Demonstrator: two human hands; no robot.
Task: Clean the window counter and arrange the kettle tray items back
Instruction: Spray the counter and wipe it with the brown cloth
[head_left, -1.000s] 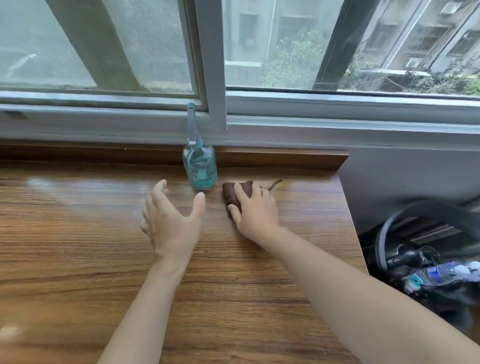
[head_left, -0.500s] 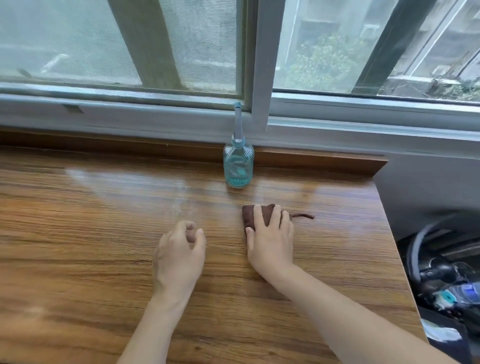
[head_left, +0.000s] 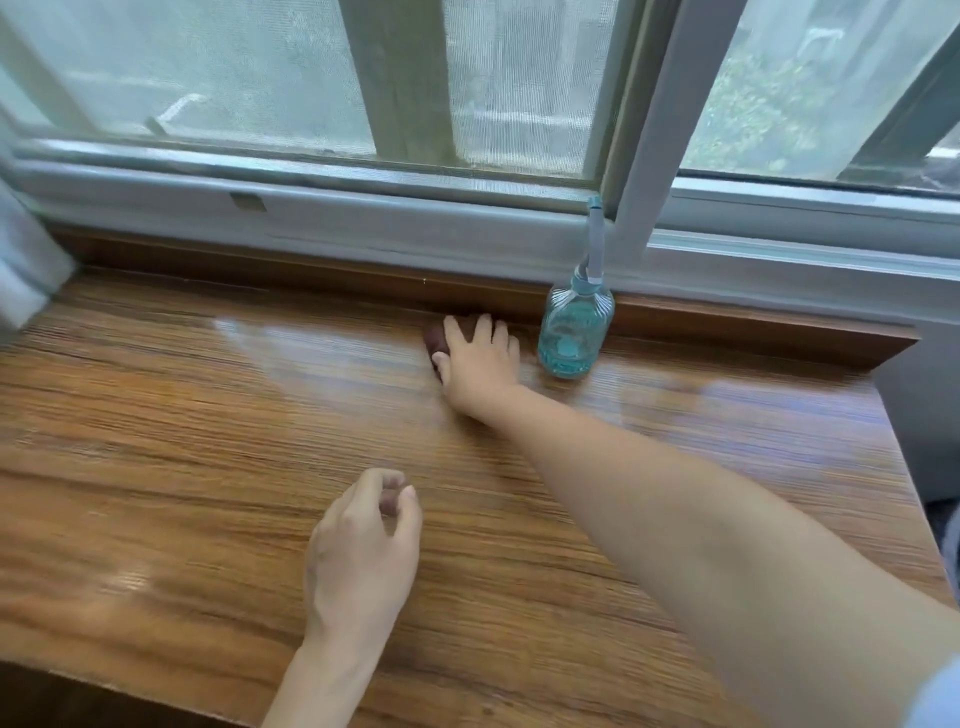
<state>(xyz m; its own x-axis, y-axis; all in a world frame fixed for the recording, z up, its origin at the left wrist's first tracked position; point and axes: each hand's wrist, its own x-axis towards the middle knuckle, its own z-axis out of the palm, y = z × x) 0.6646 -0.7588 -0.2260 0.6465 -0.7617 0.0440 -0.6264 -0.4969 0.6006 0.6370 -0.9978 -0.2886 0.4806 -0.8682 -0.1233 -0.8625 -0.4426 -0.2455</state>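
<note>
The right hand (head_left: 480, 358) lies flat with fingers spread on a dark brown cloth (head_left: 435, 340), pressing it to the wooden counter (head_left: 208, 441) against the raised back edge, just left of the blue glass bottle (head_left: 571, 332), which stands upright at that same edge toward the right corner. The left hand (head_left: 363, 551) hovers near the front edge, fingers loosely curled and holding nothing. No kettle or tray is in view. The likely mishap is a sideways stroke to the right: the knuckles sit close to the tall, narrow bottle and could knock it over. Compared with half a second earlier, the cloth has moved from the middle of the counter up to the back edge, and the left hand has stayed low.
</note>
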